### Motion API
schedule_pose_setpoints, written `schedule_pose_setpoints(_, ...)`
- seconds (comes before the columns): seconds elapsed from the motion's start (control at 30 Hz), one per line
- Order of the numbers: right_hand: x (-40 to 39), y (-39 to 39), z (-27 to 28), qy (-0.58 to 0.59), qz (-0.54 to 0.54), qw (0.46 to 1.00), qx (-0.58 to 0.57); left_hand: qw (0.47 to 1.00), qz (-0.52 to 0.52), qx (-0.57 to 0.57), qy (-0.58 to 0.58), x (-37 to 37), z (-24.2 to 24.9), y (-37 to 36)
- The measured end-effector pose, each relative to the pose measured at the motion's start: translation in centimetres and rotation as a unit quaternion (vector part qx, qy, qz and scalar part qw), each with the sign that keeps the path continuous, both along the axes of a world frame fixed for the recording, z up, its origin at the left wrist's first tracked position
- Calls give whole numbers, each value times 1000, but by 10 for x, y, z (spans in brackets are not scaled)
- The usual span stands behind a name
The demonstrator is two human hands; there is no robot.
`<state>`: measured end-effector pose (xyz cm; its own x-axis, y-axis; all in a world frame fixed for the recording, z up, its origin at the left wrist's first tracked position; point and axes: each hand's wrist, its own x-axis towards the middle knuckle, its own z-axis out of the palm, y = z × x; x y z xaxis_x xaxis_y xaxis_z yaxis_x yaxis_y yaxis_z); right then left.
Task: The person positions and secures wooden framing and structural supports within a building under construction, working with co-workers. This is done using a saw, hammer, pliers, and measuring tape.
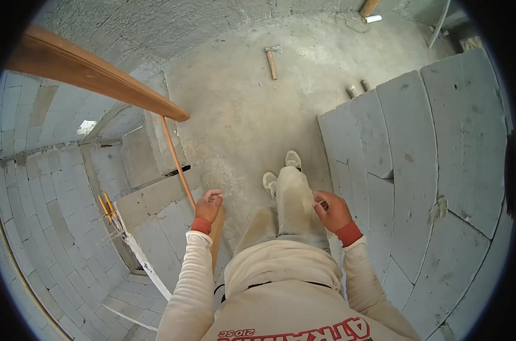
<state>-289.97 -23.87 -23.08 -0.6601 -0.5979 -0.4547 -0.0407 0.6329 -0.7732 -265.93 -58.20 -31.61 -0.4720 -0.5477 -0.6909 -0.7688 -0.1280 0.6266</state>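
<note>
My left hand [208, 207] hangs in front of my left side with its fingers curled, and I see nothing in it. Just behind it stands a wooden board [216, 241], and a thin wooden strip [178, 163] runs up beside the hand; touching cannot be made out. Close to the block wall on the right, my right hand [334, 211] is loosely closed, with no object visible inside. Ahead on the concrete floor lies a hatchet [272, 63] with a wooden handle, out of reach of both hands.
A brown wooden door-frame piece [98, 74] juts in at upper left. The grey block wall [403, 113] rises at right. Orange conduits [106, 206] stick up on the left. A wooden post [369, 8] and a white roll-like object [372, 19] are at the far end.
</note>
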Motion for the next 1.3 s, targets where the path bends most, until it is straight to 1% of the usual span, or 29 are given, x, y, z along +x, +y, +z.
schedule_pose_setpoints(0.07, -33, -35, -6, -2, 9, 1000, 20, 1000, 2, -4, 14, -58, 5, -42)
schedule_pose_setpoints(0.1, -51, -53, -8, -13, 10, 999, 32, 1000, -4, -3, 24, -78, -2, -63)
schedule_pose_setpoints(0.2, -115, -103, -25, 8, 47, 997, 61, 1000, -3, 5, 15, -135, -18, -113)
schedule_pose_setpoints(0.23, -138, -119, -31, 6, 38, 998, 53, 1000, -5, 0, 1, -145, -30, -129)
schedule_pose_setpoints(0.3, -193, -151, -32, 24, 20, 998, 52, 998, 27, 41, -44, -155, -60, -155)
schedule_pose_setpoints(0.33, -216, -160, -29, 28, 12, 998, 56, 994, 42, 63, -73, -161, -66, -165)
schedule_pose_setpoints(0.37, -236, -167, -22, 23, -19, 998, 58, 990, 27, 83, -107, -172, -63, -171)
schedule_pose_setpoints(0.43, -287, -188, -12, 37, -74, 996, 45, 985, -19, 109, -135, -189, -64, -188)
schedule_pose_setpoints(0.47, -309, -198, -11, 20, -102, 994, 35, 982, -43, 117, -144, -201, -65, -200)
schedule_pose_setpoints(0.53, -341, -207, -12, -18, -169, 985, 16, 983, -5, 112, -148, -233, -62, -219)
schedule_pose_setpoints(0.57, -353, -207, -19, -27, -183, 983, 23, 982, 8, 112, -153, -253, -63, -230)
schedule_pose_setpoints(0.63, -373, -202, -47, -46, -212, 976, 36, 977, -21, 119, -174, -301, -65, -254)
schedule_pose_setpoints(0.67, -383, -200, -60, -72, -260, 962, 44, 975, -34, 121, -185, -325, -65, -267)
schedule_pose_setpoints(0.73, -389, -196, -89, -137, -355, 923, 59, 971, -111, 120, -172, -378, -63, -297)
schedule_pose_setpoints(0.77, -383, -187, -118, -184, -431, 881, 63, 969, -147, 117, -163, -413, -63, -316)
schedule_pose_setpoints(0.8, -374, -178, -147, -229, -501, 832, 64, 971, -158, 101, -146, -448, -63, -335)
schedule_pose_setpoints(0.87, -353, -181, -175, -290, -545, 777, 121, 972, -190, 69, -116, -520, -57, -373)
schedule_pose_setpoints(0.9, -360, -187, -179, -313, -570, 745, 145, 975, -185, 56, -108, -570, -48, -386)
schedule_pose_setpoints(0.97, -351, -210, -178, -250, -556, 777, 155, 974, -192, 46, -112, -653, -17, -408)
schedule_pose_setpoints(1.0, -350, -219, -169, -216, -551, 789, 167, 972, -206, 39, -110, -688, -15, -420)
schedule_pose_setpoints(1.03, -345, -225, -173, -209, -566, 784, 146, 970, -217, 31, -103, -724, -15, -432)
schedule_pose_setpoints(1.1, -338, -238, -205, -183, -587, 782, 102, 959, -253, 31, -119, -793, -19, -444)
schedule_pose_setpoints(1.17, -340, -240, -226, -168, -619, 758, 120, 942, -303, 23, -144, -855, -25, -437)
schedule_pose_setpoints(1.2, -349, -241, -227, -163, -633, 746, 129, 932, -326, 16, -157, -882, -26, -430)
schedule_pose_setpoints(1.23, -362, -240, -231, -203, -656, 714, 138, 923, -341, 13, -176, -908, -28, -418)
schedule_pose_setpoints(1.3, -416, -225, -226, -324, -681, 649, 99, 911, -363, 7, -197, -964, -44, -377)
